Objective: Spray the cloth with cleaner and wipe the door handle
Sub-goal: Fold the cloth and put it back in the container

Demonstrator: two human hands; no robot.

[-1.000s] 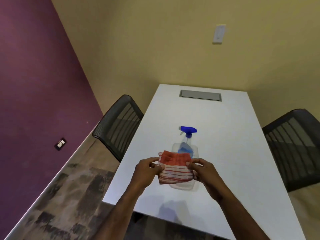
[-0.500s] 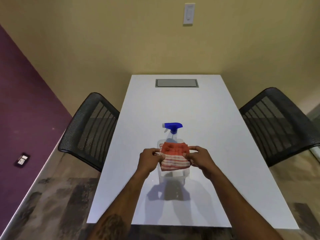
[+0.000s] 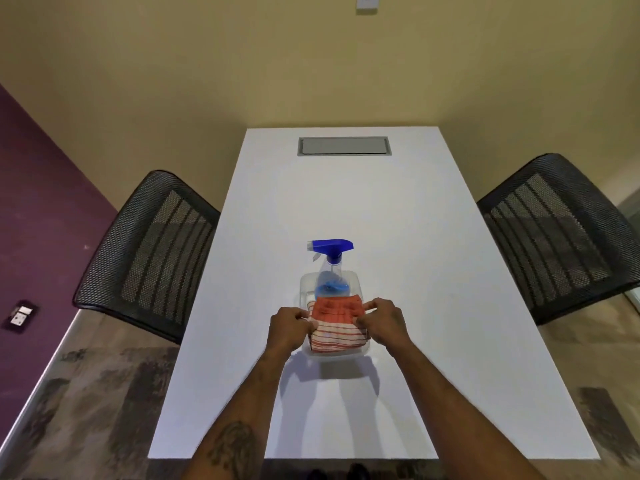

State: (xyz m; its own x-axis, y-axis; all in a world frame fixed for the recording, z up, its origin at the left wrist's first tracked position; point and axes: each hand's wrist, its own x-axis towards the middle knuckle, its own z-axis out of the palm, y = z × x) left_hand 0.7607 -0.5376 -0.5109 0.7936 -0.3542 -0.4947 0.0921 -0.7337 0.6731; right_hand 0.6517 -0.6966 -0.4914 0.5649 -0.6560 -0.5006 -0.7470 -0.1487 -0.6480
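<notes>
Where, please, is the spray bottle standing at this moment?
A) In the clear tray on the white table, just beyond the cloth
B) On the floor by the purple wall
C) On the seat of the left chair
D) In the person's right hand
A: the spray bottle stands upright in the clear tray on the white table, just beyond the cloth that the left hand and the right hand pinch by its sides.

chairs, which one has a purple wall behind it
The chair on the left. The purple wall runs behind it on that side, with a wall outlet low down. The chair on the right has only yellow wall behind it.
</notes>
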